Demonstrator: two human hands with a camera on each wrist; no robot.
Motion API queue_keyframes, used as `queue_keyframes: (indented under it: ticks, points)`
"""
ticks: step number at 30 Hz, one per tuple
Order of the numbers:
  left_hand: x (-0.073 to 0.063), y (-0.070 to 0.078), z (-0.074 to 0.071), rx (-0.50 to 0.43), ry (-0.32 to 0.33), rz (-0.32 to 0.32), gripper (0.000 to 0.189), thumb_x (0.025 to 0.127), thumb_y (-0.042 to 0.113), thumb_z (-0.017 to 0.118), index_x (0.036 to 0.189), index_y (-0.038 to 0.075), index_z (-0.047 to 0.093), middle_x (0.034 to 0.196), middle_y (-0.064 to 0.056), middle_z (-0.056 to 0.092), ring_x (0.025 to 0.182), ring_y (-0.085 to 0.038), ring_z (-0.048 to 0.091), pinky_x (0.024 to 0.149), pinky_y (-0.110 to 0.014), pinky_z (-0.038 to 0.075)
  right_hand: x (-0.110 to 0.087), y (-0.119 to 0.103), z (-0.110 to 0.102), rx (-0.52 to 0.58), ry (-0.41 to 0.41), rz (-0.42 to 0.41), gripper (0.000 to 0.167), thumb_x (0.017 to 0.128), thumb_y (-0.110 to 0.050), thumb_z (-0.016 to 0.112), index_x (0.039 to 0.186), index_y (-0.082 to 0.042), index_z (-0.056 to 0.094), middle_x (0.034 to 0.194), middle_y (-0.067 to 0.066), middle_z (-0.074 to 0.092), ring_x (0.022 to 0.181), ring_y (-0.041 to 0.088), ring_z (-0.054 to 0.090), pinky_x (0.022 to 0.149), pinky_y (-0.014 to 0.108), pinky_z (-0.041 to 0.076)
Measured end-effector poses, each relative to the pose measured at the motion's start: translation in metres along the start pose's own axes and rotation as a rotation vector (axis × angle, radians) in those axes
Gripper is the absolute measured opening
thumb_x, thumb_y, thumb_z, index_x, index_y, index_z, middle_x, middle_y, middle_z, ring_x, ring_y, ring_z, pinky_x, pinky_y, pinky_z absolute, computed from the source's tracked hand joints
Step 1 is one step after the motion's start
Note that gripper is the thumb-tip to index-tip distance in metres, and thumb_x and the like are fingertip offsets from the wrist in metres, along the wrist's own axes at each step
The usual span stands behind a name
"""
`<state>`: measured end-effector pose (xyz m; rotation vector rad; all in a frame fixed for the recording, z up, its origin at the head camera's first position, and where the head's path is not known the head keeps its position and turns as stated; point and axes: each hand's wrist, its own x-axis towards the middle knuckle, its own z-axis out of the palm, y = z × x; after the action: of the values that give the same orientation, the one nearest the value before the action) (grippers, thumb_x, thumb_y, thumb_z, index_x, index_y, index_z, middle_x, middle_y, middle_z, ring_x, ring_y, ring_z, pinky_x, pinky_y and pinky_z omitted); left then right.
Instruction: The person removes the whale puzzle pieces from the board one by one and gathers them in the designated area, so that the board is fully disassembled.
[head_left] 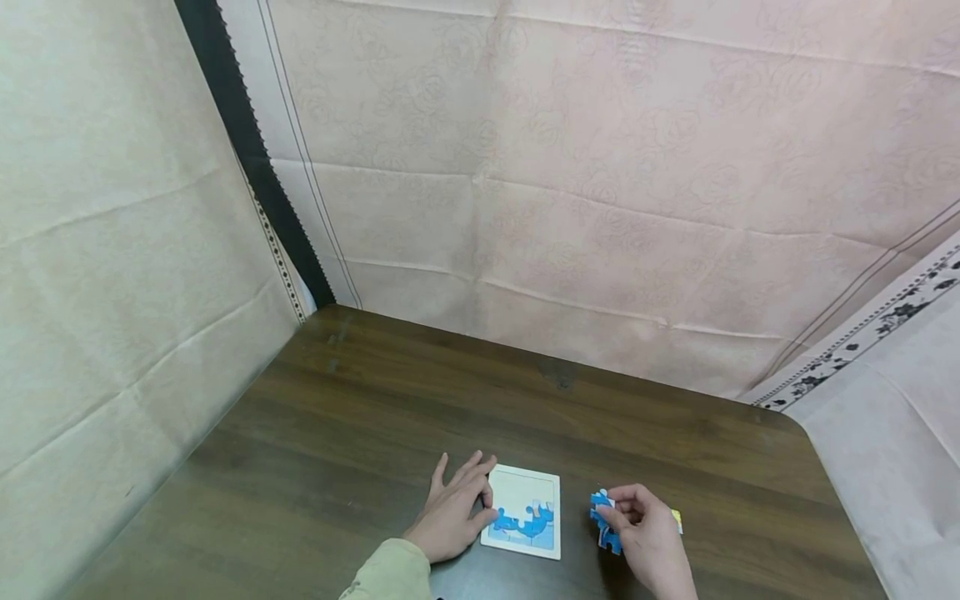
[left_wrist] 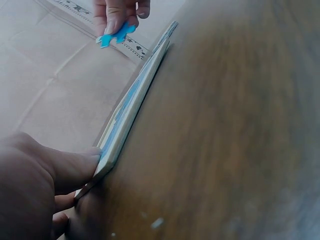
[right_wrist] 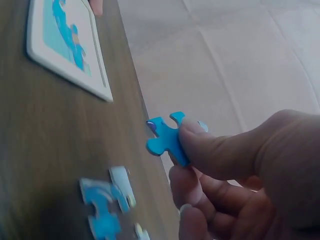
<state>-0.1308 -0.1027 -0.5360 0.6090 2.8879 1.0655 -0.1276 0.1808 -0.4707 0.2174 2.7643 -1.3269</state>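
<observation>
A pale, square puzzle board (head_left: 525, 483) lies on the table, with blue pieces fitted along its lower part and its upper part bare. My left hand (head_left: 453, 515) holds the board's left edge, thumb and index finger at the rim and the other fingers spread. To the right, my right hand (head_left: 651, 533) pinches a blue puzzle piece (right_wrist: 169, 140) between thumb and fingers, raised off the table. Beneath it lie loose blue puzzle pieces (right_wrist: 104, 222). Part of a yellow piece (head_left: 678, 520) shows beyond the right hand.
The brown wooden table (head_left: 360, 417) stretches away to the left and behind the board. Pale patterned cloth (head_left: 570, 208) hangs along its back, and further cloth (head_left: 112, 250) hangs at the left side.
</observation>
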Motion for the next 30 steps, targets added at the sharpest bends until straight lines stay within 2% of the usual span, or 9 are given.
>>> queue_keyframes:
  ticks: [11, 18, 22, 30]
  points:
    - [0.000, 0.000, -0.001, 0.001, -0.003, -0.005, 0.025, 0.093, 0.032, 0.066, 0.080, 0.030, 0.045, 0.152, -0.002, 0.039, 0.144, -0.025, 0.026, 0.109, -0.065, -0.005, -0.002, 0.017, -0.026, -0.038, 0.027, 0.012, 0.024, 0.088, -0.014, 0.073, 0.106, -0.001, 0.064, 0.083, 0.002, 0.065, 0.073, 0.014, 0.056, 0.061, 0.024, 0.047]
    - [0.000, 0.001, -0.001, -0.007, -0.001, 0.003, 0.025, 0.093, 0.032, 0.066, 0.080, 0.029, 0.045, 0.152, -0.003, 0.039, 0.144, -0.026, 0.026, 0.109, -0.066, -0.004, -0.001, 0.024, -0.032, -0.032, 0.027, 0.030, 0.023, 0.088, -0.012, 0.072, 0.106, -0.001, 0.064, 0.083, 0.002, 0.067, 0.072, 0.012, 0.058, 0.064, 0.023, 0.048]
    - [0.000, 0.001, -0.001, 0.001, 0.005, 0.010, 0.025, 0.093, 0.032, 0.066, 0.080, 0.029, 0.045, 0.152, -0.003, 0.039, 0.144, -0.027, 0.026, 0.109, -0.066, -0.004, -0.001, 0.029, -0.035, -0.036, 0.014, 0.015, 0.022, 0.087, -0.013, 0.073, 0.103, 0.000, 0.064, 0.083, 0.002, 0.068, 0.071, 0.011, 0.059, 0.063, 0.023, 0.048]
    - [0.000, 0.001, -0.001, -0.008, -0.002, 0.005, 0.024, 0.093, 0.031, 0.066, 0.080, 0.029, 0.045, 0.152, -0.002, 0.039, 0.144, -0.026, 0.027, 0.109, -0.066, -0.004, -0.001, 0.038, -0.044, -0.068, -0.042, 0.057, 0.019, 0.089, -0.012, 0.070, 0.099, 0.002, 0.063, 0.079, 0.002, 0.063, 0.071, 0.014, 0.056, 0.059, 0.025, 0.046]
